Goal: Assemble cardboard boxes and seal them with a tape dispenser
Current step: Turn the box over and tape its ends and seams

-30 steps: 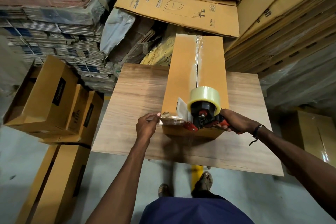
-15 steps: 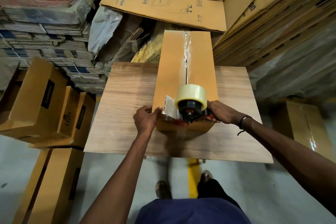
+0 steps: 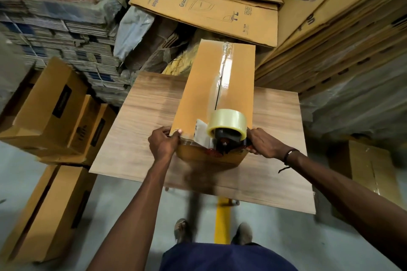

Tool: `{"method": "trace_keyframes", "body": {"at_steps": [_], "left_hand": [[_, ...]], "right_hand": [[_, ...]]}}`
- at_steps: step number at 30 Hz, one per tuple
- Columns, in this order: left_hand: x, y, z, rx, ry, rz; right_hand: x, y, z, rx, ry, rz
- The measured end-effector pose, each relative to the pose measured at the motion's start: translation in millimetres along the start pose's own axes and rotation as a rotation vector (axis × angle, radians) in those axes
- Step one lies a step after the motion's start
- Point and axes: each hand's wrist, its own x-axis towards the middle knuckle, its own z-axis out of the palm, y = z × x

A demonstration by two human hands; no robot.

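Both hands — left hand (image 3: pixel 163 145), right hand (image 3: pixel 263 143) — grip long cardboard box (image 3: pixel 199 86), dispenser (image 3: pixel 226 132).

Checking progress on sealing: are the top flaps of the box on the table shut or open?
Shut. The box flaps lie flat, with clear tape running along their seam.

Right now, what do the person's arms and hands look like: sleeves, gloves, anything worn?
Both forearms are bare, with no sleeves or gloves in view. The left hand wears nothing. The right hand has a dark wristband at the wrist, a loose thread end dangling from it.
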Motion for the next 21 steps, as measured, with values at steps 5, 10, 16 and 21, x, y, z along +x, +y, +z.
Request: {"method": "trace_keyframes", "body": {"at_steps": [5, 10, 16, 21], "left_hand": [[-10, -1, 9, 0.111, 0.062, 0.007], [-50, 4, 35, 0.309, 0.144, 0.232], [-80, 19, 76, 0.336, -0.048, 0.449], [-70, 12, 82, 0.404, -0.087, 0.423]], "right_hand": [[-27, 23, -15, 0.051, 0.011, 0.08], [-25, 25, -15, -0.023, 0.026, 0.07], [-30, 24, -24, 0.122, 0.066, 0.122], [-32, 30, -23, 0.074, 0.095, 0.112]]}}
